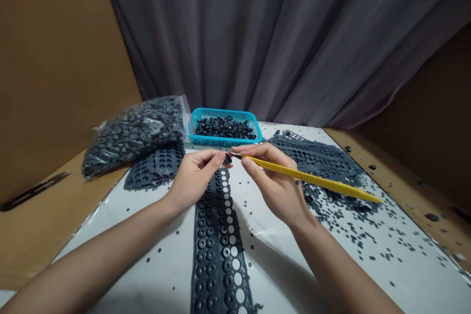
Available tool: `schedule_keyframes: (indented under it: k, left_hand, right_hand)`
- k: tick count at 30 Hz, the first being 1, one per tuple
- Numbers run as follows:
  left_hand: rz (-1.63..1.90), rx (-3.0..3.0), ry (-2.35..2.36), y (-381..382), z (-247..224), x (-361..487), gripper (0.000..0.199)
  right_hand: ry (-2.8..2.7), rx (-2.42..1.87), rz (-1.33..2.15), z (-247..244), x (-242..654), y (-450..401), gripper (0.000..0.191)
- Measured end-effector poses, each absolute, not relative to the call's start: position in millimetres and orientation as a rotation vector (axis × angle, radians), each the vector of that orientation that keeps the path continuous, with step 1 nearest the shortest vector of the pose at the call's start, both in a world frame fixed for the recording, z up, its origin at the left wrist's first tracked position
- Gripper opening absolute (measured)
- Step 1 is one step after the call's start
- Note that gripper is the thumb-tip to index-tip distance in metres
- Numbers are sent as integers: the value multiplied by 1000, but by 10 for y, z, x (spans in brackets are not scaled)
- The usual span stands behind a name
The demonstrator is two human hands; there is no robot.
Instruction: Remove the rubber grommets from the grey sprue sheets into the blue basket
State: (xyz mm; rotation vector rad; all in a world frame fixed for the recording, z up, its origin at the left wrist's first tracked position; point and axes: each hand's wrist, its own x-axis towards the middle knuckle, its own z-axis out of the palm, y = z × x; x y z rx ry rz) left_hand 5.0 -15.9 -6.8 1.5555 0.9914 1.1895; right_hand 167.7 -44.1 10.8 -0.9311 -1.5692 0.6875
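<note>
Partly hidden: small black piece (pixel 228 159) between hands (pixel 192 176).

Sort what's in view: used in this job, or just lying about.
Likely in the job:
left hand with small black part
right hand with yellow tool
black strip
blue basket
filled bag

Seemingly lying about:
holed sheets at left
holed sheets at right
scattered bits
</note>
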Motion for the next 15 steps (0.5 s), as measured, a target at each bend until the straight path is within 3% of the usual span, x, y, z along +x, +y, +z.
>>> schedule_keyframes:
  k: [10,15]
  left_hand:
    - [1168,1440,954,-158,-72,52,27]
    - [1085,1191,920,-161,-70,57,31]
  right_hand:
    - [-1679,-940,447,82,1613,-462,4]
    - [-1596,-937,522,59,1639,-426,6]
